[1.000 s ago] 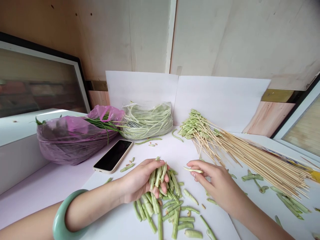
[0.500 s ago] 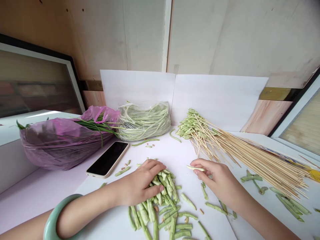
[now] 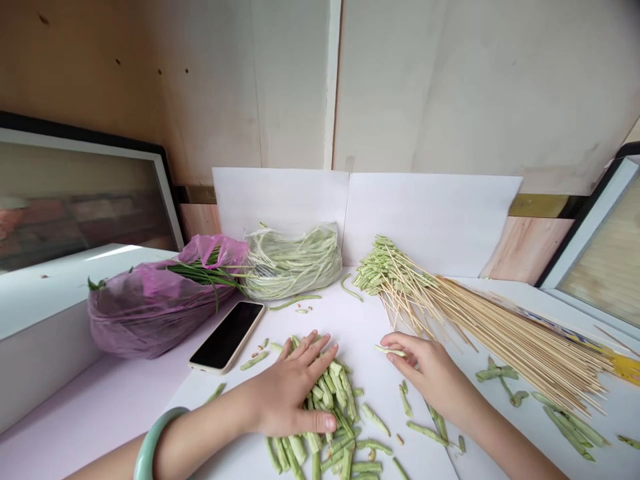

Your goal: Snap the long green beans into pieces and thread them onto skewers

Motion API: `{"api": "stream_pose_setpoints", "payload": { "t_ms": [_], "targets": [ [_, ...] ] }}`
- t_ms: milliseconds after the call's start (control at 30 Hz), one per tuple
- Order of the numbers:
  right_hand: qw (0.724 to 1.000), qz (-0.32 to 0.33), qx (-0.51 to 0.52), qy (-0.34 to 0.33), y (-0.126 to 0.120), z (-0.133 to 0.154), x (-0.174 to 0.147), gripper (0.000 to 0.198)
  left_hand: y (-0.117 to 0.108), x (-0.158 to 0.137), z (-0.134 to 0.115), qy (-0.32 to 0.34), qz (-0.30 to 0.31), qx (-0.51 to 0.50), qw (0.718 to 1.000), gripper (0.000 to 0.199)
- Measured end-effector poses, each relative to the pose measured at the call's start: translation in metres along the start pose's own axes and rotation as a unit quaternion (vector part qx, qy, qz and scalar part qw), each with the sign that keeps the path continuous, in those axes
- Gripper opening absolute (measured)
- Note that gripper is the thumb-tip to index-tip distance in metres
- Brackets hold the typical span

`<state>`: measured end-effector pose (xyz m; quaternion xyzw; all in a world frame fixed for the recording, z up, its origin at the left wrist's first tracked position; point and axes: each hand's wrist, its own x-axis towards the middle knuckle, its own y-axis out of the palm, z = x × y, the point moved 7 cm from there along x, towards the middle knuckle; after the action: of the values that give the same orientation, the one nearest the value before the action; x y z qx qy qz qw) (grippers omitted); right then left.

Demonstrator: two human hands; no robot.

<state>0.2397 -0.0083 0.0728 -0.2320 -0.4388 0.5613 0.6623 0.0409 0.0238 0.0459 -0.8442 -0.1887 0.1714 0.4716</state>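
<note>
My left hand (image 3: 295, 387) lies with fingers spread over a heap of cut green bean pieces (image 3: 340, 387), its fingertips resting on the top of the pile. On that wrist sits a pale green bangle (image 3: 159, 440). Between thumb and fingers, my right hand (image 3: 417, 363) pinches a single green bean piece (image 3: 389, 351) above the white paper. Behind it, a stack of bamboo skewers (image 3: 510, 333) lies slanting to the right. Several of these carry threaded bean pieces (image 3: 383, 263) at their far ends.
A phone (image 3: 227, 337) lies at left, beside a purple bag (image 3: 145, 313) of green stalks. A clear bag of long beans (image 3: 295, 260) stands against the white board (image 3: 430, 220). Bean scraps (image 3: 570, 423) and a yellow wrapper (image 3: 625, 367) lie at right.
My left hand's fingers have spread wider over the heap. My right hand still pinches the bean piece, almost in place. The whole view has shifted, with things sitting lower in the picture.
</note>
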Motion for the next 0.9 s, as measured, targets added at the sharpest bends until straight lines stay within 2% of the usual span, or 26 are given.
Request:
{"api": "stream_pose_setpoints", "payload": {
  "t_ms": [133,200,333,500,600,700,800,900],
  "targets": [
    [0.999,-0.027,-0.033,-0.014,-0.01,0.006,0.003,0.021,-0.002,-0.002,-0.001,-0.011,0.012,0.013,1.0,0.097],
    [0.996,-0.025,-0.081,-0.041,-0.012,0.015,0.006,0.021,-0.003,-0.003,-0.001,-0.005,0.016,0.011,1.0,0.099],
    [0.965,0.043,-0.233,-0.109,0.002,0.032,0.022,0.029,-0.004,0.0,0.002,0.022,0.014,0.0,1.0,0.097],
    [0.942,0.129,-0.272,-0.152,0.023,0.036,0.061,0.025,0.005,0.009,0.015,0.021,0.03,0.032,0.999,0.089],
    [0.933,0.15,-0.285,-0.16,0.021,0.043,0.1,0.013,0.013,0.016,0.024,0.02,0.01,0.052,0.998,0.074],
    [0.933,0.132,-0.292,-0.167,0.006,0.062,0.158,0.017,0.021,0.022,0.035,0.006,-0.006,0.069,0.998,0.062],
    [0.942,0.092,-0.285,-0.151,-0.014,0.085,0.227,0.025,0.024,0.025,0.039,0.02,-0.03,0.092,0.995,0.063],
    [0.947,0.074,-0.278,-0.146,-0.019,0.103,0.288,0.029,0.023,0.024,0.041,0.037,-0.064,0.125,0.989,0.059]
  ]
}}
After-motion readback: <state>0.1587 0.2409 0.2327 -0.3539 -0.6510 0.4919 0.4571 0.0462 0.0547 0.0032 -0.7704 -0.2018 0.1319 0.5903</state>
